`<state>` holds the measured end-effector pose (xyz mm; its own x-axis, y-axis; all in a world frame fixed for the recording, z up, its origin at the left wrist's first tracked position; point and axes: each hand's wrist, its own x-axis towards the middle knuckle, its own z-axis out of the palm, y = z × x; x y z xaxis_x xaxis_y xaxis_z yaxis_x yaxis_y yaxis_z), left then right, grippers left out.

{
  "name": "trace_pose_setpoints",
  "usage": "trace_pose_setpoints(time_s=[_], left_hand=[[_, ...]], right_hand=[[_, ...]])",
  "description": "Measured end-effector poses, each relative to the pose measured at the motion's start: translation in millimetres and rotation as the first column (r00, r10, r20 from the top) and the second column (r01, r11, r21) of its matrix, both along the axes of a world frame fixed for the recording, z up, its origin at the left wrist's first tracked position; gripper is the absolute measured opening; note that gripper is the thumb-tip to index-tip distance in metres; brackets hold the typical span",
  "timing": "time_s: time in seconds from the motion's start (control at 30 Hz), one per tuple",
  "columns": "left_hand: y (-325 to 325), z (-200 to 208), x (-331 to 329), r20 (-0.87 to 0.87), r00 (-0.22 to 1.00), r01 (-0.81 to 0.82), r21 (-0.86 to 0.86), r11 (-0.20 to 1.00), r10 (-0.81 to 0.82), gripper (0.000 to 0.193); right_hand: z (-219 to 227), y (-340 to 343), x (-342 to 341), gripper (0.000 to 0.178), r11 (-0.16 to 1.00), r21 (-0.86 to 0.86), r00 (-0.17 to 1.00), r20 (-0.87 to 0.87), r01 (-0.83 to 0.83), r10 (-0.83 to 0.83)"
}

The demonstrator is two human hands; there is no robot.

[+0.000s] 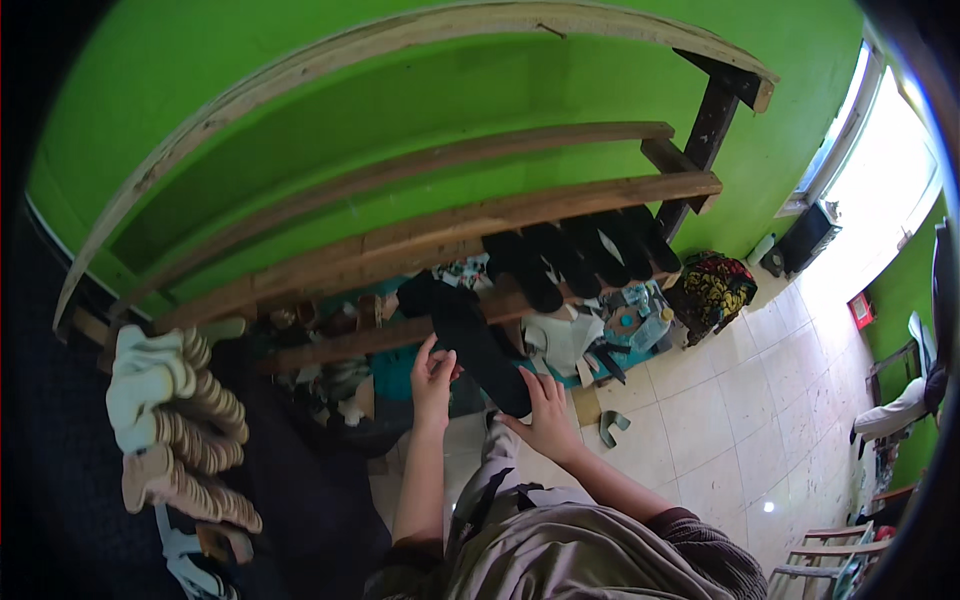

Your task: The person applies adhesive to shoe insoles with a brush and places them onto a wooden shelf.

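Standing in the room, by the green wall. A black sole-shaped strip (480,352) is up in front of the wearer's lap, slanting from the lower rail (350,343) of a wooden rack (420,228) down toward the body; its upper end runs into other dark stuff, so can't tell where it stops. Broad face is turned up, likely so the surface and outline can be looked over, and the hands sit at the margins, which leaves most of the face uncovered. Similar black pieces (524,270) lie side by side across the rack's rails, ends jutting toward the wearer; reads as a way to keep them separate, flat and easy to pick up. Pale sole-shaped pieces (190,400) at the left are packed face to face in rows, probably to save room and stay in order. Scraps (563,342) lie loose beneath the rack, seemingly of no present use. Now the pose. Right hand (546,412) comes in from lower right, forearm slanting up-left; its grip is closed on the strip's near end, fingers along the right edge, thumb lower down by the tip. Left hand (433,385) rises nearly straight, wrist under fingers, digits half curled at the strip's left edge; grip looks narrow, but can't tell whether it pinches or only steadies. Both elbows low, close to the body.
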<state>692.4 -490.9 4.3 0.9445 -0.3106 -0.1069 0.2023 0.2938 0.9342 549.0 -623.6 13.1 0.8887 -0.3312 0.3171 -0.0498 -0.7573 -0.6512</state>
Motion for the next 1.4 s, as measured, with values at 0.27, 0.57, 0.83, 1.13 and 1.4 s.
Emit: trace_pose_setpoints(time_s=[0.27, 0.57, 0.83, 1.13, 1.4], left_hand=[[-48.3, -20.5, 121.6, -0.006, 0.996, 0.086, 0.247, 0.965, -0.087, 0.040], [-74.8, -57.6, 180.2, -0.078, 0.981, 0.195, 0.371, 0.908, -0.179, 0.021], [-80.2, -108.8, 191.1, 0.069, 0.984, 0.121, 0.423, 0.898, -0.165, 0.020], [-67.3, -101.9, 189.6, 0.444, 0.869, -0.139, 0.641, 0.755, -0.217, 0.024], [-40.0, 12.4, 76.5, 0.594, 0.803, -0.286, 0.470, 0.835, -0.059, 0.017]], right_hand=[[-18.5, -28.3, 98.5, 0.077, 0.974, -0.117, 0.979, -0.039, 0.196, -0.202], [-15.4, -37.2, 139.5, 0.076, 0.937, -0.217, 0.950, -0.097, 0.272, -0.298], [-8.5, -40.1, 139.4, 0.073, 0.918, -0.260, 0.932, -0.126, 0.299, -0.339], [-0.5, -30.5, 132.3, 0.064, 0.934, -0.238, 0.954, -0.075, 0.265, -0.289], [5.1, -19.9, 79.3, 0.052, 0.949, -0.236, 0.974, -0.031, 0.210, -0.223]])
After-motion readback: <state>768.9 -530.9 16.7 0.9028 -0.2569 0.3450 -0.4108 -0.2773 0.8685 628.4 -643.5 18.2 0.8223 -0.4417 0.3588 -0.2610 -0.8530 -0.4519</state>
